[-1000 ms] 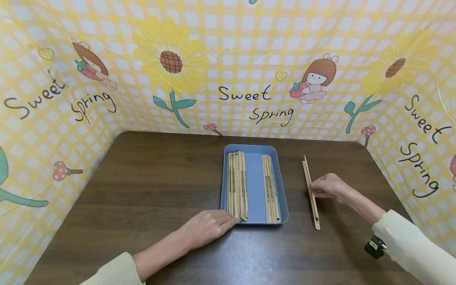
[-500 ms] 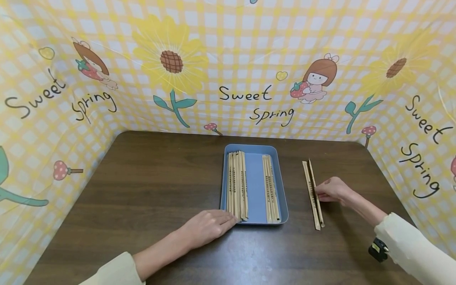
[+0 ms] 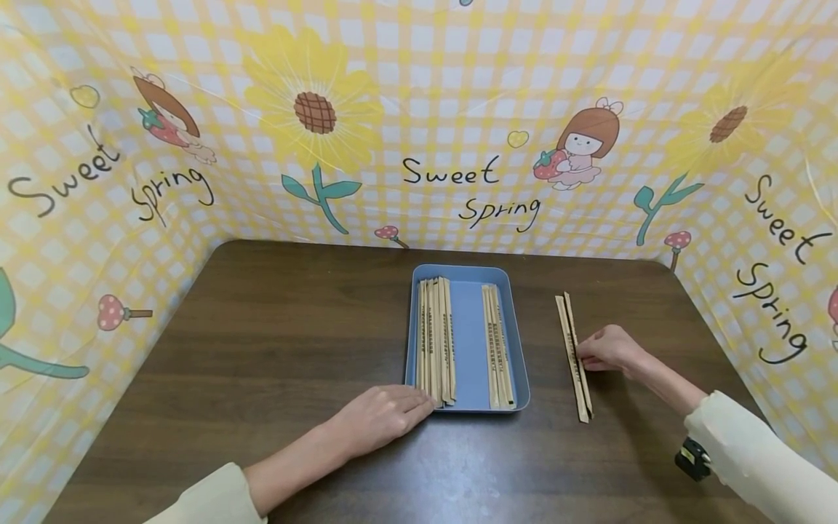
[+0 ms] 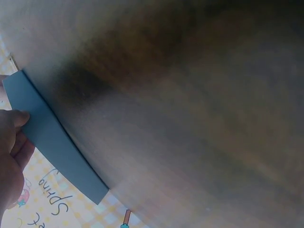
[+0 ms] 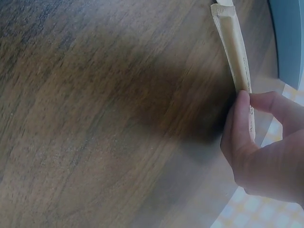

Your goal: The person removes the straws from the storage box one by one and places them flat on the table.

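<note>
A blue tray (image 3: 468, 393) on the table holds several slim paper-wrapped straws (image 3: 435, 342) along its left side. A smaller row of wrapped straws (image 3: 499, 349) lies along its right side. My left hand (image 3: 380, 421) grips the tray's near left corner, its thumb on the outer wall (image 4: 57, 137) in the left wrist view. To the right of the tray, my right hand (image 3: 612, 348) pinches one wrapped straw (image 5: 233, 47) between thumb and fingers. A second wrapped straw (image 3: 579, 393) lies close along its left side, the two nearly parallel.
The dark wooden table (image 3: 294, 320) spreads around the tray. A yellow checked cloth (image 3: 458, 94) with printed flowers stands behind it and at both sides. A small black device (image 3: 692, 458) hangs by the right sleeve.
My right hand has shifted slightly right and toward me. Its straw, which overlapped the second one, now lies alongside it, after drawing slightly leftward in the last half second. My left hand stays put.
</note>
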A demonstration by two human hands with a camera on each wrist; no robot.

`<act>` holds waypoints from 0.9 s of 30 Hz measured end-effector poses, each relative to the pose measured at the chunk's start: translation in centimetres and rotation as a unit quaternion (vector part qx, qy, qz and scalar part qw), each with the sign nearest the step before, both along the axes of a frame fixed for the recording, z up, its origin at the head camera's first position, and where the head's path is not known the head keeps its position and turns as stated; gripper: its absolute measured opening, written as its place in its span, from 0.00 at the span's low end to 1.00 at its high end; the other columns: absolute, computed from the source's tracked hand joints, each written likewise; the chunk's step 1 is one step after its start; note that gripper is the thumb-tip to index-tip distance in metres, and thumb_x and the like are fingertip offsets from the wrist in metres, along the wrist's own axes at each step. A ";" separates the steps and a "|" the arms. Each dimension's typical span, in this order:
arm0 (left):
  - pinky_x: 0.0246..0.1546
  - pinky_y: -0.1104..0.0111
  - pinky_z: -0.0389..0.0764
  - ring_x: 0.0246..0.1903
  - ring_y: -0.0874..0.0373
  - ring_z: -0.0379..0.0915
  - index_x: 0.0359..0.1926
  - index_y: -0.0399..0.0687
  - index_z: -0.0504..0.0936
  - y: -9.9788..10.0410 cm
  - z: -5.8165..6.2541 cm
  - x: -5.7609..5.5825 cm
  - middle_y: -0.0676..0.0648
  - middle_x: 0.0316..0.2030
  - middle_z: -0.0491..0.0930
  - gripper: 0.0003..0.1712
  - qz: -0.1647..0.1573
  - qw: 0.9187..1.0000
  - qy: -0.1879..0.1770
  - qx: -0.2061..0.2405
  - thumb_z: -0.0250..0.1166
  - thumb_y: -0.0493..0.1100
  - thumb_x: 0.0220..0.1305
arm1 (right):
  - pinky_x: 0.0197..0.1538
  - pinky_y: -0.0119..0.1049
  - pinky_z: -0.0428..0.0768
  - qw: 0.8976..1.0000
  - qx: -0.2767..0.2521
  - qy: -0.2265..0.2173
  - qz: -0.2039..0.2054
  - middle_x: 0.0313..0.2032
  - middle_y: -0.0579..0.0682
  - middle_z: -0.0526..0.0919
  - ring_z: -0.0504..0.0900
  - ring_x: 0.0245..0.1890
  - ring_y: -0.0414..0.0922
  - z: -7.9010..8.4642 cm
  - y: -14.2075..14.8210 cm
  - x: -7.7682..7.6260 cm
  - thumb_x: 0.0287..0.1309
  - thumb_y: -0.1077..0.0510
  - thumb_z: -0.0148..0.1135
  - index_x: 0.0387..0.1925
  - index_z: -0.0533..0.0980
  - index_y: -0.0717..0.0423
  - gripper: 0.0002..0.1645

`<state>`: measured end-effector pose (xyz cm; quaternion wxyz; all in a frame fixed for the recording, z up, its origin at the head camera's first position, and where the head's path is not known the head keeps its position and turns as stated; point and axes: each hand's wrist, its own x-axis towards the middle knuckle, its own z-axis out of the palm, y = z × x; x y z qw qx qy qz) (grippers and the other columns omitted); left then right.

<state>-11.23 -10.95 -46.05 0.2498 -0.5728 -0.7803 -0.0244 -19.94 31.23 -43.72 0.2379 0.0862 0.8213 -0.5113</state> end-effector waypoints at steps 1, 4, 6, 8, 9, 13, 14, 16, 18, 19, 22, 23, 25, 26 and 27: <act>0.50 0.70 0.82 0.46 0.57 0.82 0.50 0.38 0.86 0.0 0.0 0.0 0.45 0.45 0.86 0.17 -0.001 1.000 -0.001 0.001 0.59 0.32 0.61 | 0.35 0.31 0.86 1.000 -0.001 -0.001 0.000 0.27 0.51 0.81 0.81 0.27 0.39 0.0 0.0 0.0 0.60 0.70 0.57 0.40 0.73 0.80 0.12; 0.50 0.70 0.82 0.46 0.57 0.82 0.50 0.38 0.85 0.0 0.0 0.0 0.45 0.45 0.86 0.17 -0.001 1.000 0.000 0.001 0.58 0.32 0.61 | 0.36 0.32 0.86 1.000 0.000 0.000 -0.002 0.28 0.52 0.82 0.82 0.27 0.40 0.1 0.2 0.0 0.60 0.69 0.59 0.40 0.74 0.81 0.13; 0.50 0.70 0.82 0.46 0.57 0.82 0.50 0.38 0.86 0.0 -0.1 0.0 0.45 0.45 0.86 0.17 -0.001 1.000 0.001 0.001 0.58 0.32 0.61 | 0.37 0.33 0.87 1.000 0.005 0.005 -0.002 0.30 0.53 0.82 0.82 0.28 0.41 0.4 0.2 -0.1 0.61 0.68 0.59 0.42 0.74 0.82 0.15; 0.50 0.70 0.82 0.46 0.57 0.82 0.50 0.38 0.86 0.0 0.0 0.0 0.45 0.45 0.86 0.17 -0.001 1.000 0.002 0.001 0.59 0.32 0.61 | 0.39 0.33 0.87 1.000 0.006 0.013 -0.003 0.32 0.54 0.82 0.83 0.30 0.42 0.7 0.3 -0.3 0.61 0.67 0.59 0.43 0.75 0.82 0.17; 0.50 0.70 0.82 0.46 0.57 0.82 0.50 0.38 0.86 0.0 0.0 0.0 0.46 0.45 0.86 0.17 -0.001 1.000 0.002 0.001 0.60 0.32 0.61 | 0.40 0.34 0.87 1.000 0.005 0.017 -0.002 0.33 0.54 0.83 0.83 0.30 0.42 0.9 0.3 -0.3 0.61 0.66 0.59 0.44 0.75 0.83 0.18; 0.50 0.70 0.82 0.46 0.57 0.82 0.50 0.39 0.86 0.0 0.0 0.0 0.46 0.45 0.86 0.17 0.000 1.000 0.001 0.002 0.61 0.32 0.60 | 0.44 0.36 0.86 0.999 -0.036 0.018 0.011 0.35 0.56 0.86 0.85 0.34 0.44 1.7 -0.5 -0.6 0.65 0.65 0.58 0.50 0.72 0.85 0.22; 0.50 0.70 0.82 0.46 0.57 0.82 0.50 0.39 0.86 0.0 0.0 0.0 0.46 0.45 0.86 0.17 0.001 1.000 -0.001 0.002 0.60 0.32 0.61 | 0.45 0.36 0.86 0.998 -0.055 0.014 0.014 0.36 0.57 0.86 0.86 0.34 0.43 1.9 -0.8 -0.6 0.66 0.65 0.57 0.52 0.71 0.85 0.23; 0.50 0.70 0.82 0.46 0.57 0.82 0.50 0.39 0.86 0.0 0.0 0.0 0.46 0.45 0.86 0.17 0.001 1.000 -0.005 0.003 0.58 0.32 0.62 | 0.47 0.38 0.85 0.995 -0.093 0.004 0.023 0.38 0.59 0.86 0.87 0.36 0.43 2.4 -1.7 -0.5 0.68 0.65 0.57 0.55 0.68 0.86 0.25; 0.50 0.70 0.82 0.46 0.57 0.82 0.50 0.39 0.86 0.0 0.0 0.0 0.46 0.45 0.86 0.17 0.001 1.000 -0.009 0.004 0.57 0.32 0.62 | 0.49 0.38 0.84 0.990 -0.135 -0.007 0.028 0.40 0.60 0.86 0.87 0.38 0.44 3.0 -2.6 -0.4 0.68 0.66 0.56 0.58 0.65 0.87 0.27; 0.50 0.70 0.82 0.46 0.57 0.82 0.50 0.39 0.86 0.0 -0.1 0.0 0.46 0.45 0.86 0.17 0.001 1.000 -0.009 0.005 0.57 0.32 0.62 | 0.50 0.38 0.84 0.988 -0.152 -0.013 0.030 0.41 0.61 0.86 0.87 0.39 0.44 3.2 -3.1 -0.3 0.69 0.66 0.56 0.59 0.64 0.87 0.27; 0.51 0.70 0.81 0.46 0.57 0.82 0.50 0.38 0.85 0.0 -0.1 0.0 0.46 0.45 0.86 0.17 0.001 1.000 -0.009 0.007 0.59 0.32 0.62 | 0.52 0.39 0.83 0.981 -0.188 -0.028 0.038 0.43 0.62 0.85 0.87 0.41 0.45 3.8 -4.6 -0.3 0.69 0.67 0.55 0.60 0.62 0.87 0.27; 0.51 0.70 0.81 0.46 0.57 0.82 0.50 0.38 0.85 0.0 -0.1 0.0 0.46 0.45 0.86 0.17 0.002 1.000 -0.007 0.007 0.61 0.32 0.61 | 0.52 0.40 0.83 0.979 -0.196 -0.032 0.041 0.43 0.63 0.85 0.87 0.42 0.46 3.9 -5.1 -0.3 0.69 0.68 0.55 0.60 0.62 0.87 0.27; 0.51 0.70 0.81 0.46 0.57 0.82 0.50 0.38 0.85 0.0 -0.1 0.0 0.46 0.45 0.86 0.17 0.002 1.000 -0.005 0.006 0.62 0.32 0.60 | 0.54 0.42 0.82 0.978 -0.201 -0.039 0.048 0.44 0.64 0.85 0.86 0.43 0.47 4.0 -5.9 -0.3 0.69 0.68 0.55 0.60 0.62 0.86 0.27; 0.51 0.70 0.81 0.46 0.57 0.82 0.50 0.38 0.85 0.0 -0.1 0.0 0.46 0.45 0.86 0.17 0.001 1.000 -0.004 0.005 0.63 0.32 0.60 | 0.56 0.43 0.81 0.977 -0.201 -0.041 0.054 0.45 0.64 0.84 0.86 0.44 0.47 4.0 -6.3 -0.3 0.69 0.68 0.55 0.60 0.62 0.86 0.27; 0.51 0.70 0.81 0.46 0.57 0.82 0.50 0.38 0.85 -0.1 -0.1 0.0 0.46 0.45 0.86 0.17 0.001 1.000 -0.003 0.004 0.63 0.32 0.60 | 0.56 0.44 0.80 0.977 -0.202 -0.042 0.058 0.46 0.65 0.84 0.86 0.44 0.48 4.1 -6.7 -0.4 0.69 0.68 0.55 0.60 0.63 0.86 0.27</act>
